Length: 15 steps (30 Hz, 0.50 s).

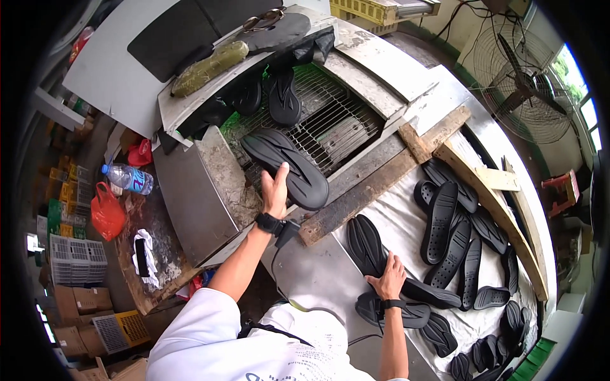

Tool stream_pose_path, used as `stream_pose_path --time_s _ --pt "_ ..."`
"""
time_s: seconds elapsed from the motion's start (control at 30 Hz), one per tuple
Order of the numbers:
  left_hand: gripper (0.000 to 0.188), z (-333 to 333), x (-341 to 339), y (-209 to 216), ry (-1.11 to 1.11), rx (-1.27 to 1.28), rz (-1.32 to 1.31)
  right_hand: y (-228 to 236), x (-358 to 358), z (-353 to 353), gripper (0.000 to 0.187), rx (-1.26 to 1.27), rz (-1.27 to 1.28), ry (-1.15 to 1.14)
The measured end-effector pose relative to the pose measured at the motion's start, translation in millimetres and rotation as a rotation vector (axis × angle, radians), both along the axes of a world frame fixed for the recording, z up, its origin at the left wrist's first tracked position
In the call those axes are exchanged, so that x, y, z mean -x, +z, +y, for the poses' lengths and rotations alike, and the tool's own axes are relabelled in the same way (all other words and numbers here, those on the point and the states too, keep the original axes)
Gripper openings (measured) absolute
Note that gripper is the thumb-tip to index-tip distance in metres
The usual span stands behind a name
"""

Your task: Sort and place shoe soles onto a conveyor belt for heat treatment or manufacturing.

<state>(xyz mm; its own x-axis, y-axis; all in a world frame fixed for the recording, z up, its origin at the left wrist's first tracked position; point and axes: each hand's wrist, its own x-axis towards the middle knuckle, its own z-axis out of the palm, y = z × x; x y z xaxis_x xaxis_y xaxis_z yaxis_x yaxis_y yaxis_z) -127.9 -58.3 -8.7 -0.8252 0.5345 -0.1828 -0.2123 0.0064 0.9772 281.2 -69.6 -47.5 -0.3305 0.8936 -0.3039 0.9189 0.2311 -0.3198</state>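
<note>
My left hand [275, 193] grips the edge of a black shoe sole [289, 168], held tilted at the mouth of a machine with a wire mesh conveyor [333, 105]. My thumb lies on the sole's upper face; the other fingers are partly hidden beneath it. Farther in on the mesh lies another black sole [284, 98]. My right hand [388, 279] rests at the lower end of a grooved black sole [365, 244] on the white-covered table [381, 213], thumb and fingers apart. Beneath its wrist is one more sole [406, 314].
Several black soles [457, 247] lie heaped at the right, bordered by a wooden rail [495, 209]. A wooden beam [362, 200] crosses before the machine's opening. At left, a water bottle [130, 179] and red bag [109, 211] are by a side table. A fan [524, 82] stands far right.
</note>
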Motion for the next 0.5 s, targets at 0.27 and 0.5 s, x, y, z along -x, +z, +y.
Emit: stream_pose_path --time_s 0.27,0.5 --pt "0.076 29 5 -5 0.191 0.472 0.869 -2 -2 -10 0.101 -0.073 -0.036 -0.002" --pt "0.071 -65 -166 22 -0.658 -0.024 0.007 59 20 -17 0.095 0.005 0.38 -0.4"
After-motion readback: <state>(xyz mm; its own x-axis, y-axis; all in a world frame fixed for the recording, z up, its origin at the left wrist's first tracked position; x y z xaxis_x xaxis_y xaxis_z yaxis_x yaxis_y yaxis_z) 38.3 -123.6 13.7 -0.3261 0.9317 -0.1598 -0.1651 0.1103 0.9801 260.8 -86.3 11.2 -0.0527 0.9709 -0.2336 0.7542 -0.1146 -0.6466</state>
